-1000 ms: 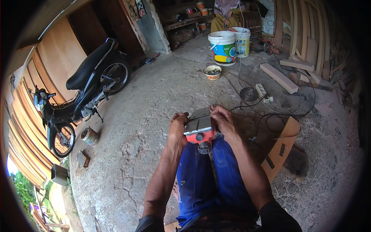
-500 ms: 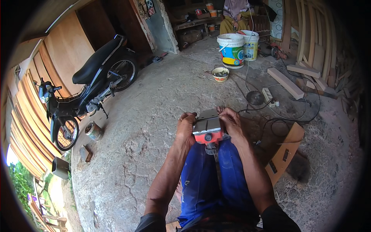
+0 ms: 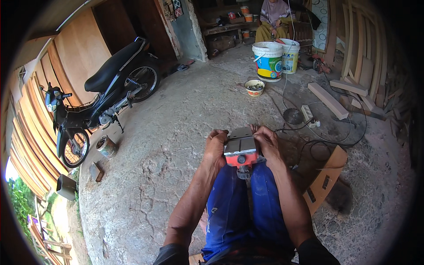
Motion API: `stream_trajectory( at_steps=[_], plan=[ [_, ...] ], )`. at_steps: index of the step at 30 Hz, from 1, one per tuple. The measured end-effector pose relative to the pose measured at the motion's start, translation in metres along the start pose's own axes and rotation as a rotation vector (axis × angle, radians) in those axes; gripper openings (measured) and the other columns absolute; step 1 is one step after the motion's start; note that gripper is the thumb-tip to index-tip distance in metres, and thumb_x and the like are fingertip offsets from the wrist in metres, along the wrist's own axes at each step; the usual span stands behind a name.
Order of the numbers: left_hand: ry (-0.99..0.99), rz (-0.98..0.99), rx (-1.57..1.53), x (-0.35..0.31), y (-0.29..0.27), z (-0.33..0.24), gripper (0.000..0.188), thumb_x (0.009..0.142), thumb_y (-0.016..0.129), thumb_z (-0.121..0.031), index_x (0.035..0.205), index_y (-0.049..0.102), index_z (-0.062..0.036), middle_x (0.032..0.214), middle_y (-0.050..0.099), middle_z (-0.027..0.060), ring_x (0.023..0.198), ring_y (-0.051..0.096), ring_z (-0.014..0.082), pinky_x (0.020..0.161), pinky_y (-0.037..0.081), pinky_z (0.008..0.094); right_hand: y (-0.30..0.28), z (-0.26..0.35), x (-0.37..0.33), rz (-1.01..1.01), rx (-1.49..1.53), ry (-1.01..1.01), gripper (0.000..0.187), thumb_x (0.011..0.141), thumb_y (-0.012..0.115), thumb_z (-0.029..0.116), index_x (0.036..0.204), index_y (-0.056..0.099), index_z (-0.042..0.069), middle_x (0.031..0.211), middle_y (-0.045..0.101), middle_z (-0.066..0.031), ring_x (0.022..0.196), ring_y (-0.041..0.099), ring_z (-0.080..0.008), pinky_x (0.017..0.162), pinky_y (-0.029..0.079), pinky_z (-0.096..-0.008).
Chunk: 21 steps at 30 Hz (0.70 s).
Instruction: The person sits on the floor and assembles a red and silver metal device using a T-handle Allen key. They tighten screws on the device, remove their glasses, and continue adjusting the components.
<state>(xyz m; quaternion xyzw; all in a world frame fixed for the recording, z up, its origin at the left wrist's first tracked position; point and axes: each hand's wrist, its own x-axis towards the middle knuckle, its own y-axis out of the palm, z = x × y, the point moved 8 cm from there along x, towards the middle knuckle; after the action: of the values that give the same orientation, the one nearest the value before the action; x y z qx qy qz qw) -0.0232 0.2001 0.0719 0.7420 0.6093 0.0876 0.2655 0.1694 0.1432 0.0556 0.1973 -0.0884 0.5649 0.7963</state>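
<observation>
An electric hand planer (image 3: pixel 240 148) rests over my knees, turned upside down so its flat grey metal sole faces up. Its red front end with a dark round knob points toward me. My left hand (image 3: pixel 215 146) grips its left side, thumb up by the sole's edge. On the opposite side, my right hand (image 3: pixel 267 142) has its fingers closed around the planer's edge. The undersides of the fingers and the planer's handle are hidden.
A wooden board (image 3: pixel 326 181) with dark slots lies at my right, beside black cable and a white power strip (image 3: pixel 307 114). Ahead are a bowl (image 3: pixel 254 88), two paint buckets (image 3: pixel 268 66) and a seated person (image 3: pixel 274 20). A motorcycle (image 3: pixel 104 84) is parked at left.
The view has shifted slightly, so the surroundings sit a little differently in the picture. Both hands keep their hold on the planer, which stays over my knees.
</observation>
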Motion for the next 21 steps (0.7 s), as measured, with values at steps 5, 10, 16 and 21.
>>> stream_trajectory(
  at_steps=[5,10,16,21],
  plan=[
    [-0.002,0.028,0.040,0.007,-0.009,0.006,0.019,0.085,0.057,0.004,0.104,0.061,0.0017,0.103,0.060,0.0122,0.091,0.058,0.0215,0.084,0.053,0.0361,0.001,-0.001,-0.001,0.003,0.006,0.028,0.008,0.090,0.063,-0.001,0.083,0.060,0.001,0.094,0.062,-0.0050,0.112,0.061,-0.0156,0.113,0.041,-0.0327],
    [0.041,0.000,-0.003,-0.001,-0.007,0.011,0.021,0.090,0.053,-0.003,0.109,0.059,0.0010,0.112,0.060,0.0144,0.100,0.059,0.0255,0.091,0.053,0.0412,0.003,0.007,-0.005,-0.065,0.057,0.005,0.010,0.091,0.061,0.001,0.080,0.062,0.001,0.092,0.065,-0.0027,0.097,0.059,-0.0104,0.096,0.045,-0.0283],
    [0.063,0.012,0.029,0.007,-0.014,0.016,0.020,0.089,0.051,-0.005,0.107,0.059,0.0010,0.115,0.061,0.0161,0.105,0.058,0.0279,0.095,0.052,0.0443,0.004,0.005,-0.004,-0.049,0.037,0.009,0.010,0.090,0.061,0.001,0.080,0.062,0.001,0.093,0.066,-0.0044,0.104,0.061,-0.0116,0.102,0.044,-0.0289],
    [0.056,-0.001,0.036,-0.004,-0.005,0.009,0.023,0.086,0.053,-0.006,0.108,0.059,0.0002,0.102,0.057,0.0112,0.093,0.054,0.0208,0.084,0.049,0.0364,-0.001,-0.003,-0.001,-0.008,0.010,0.006,0.008,0.091,0.061,-0.001,0.083,0.061,0.001,0.096,0.064,-0.0047,0.105,0.060,-0.0126,0.104,0.043,-0.0293]
  ],
)
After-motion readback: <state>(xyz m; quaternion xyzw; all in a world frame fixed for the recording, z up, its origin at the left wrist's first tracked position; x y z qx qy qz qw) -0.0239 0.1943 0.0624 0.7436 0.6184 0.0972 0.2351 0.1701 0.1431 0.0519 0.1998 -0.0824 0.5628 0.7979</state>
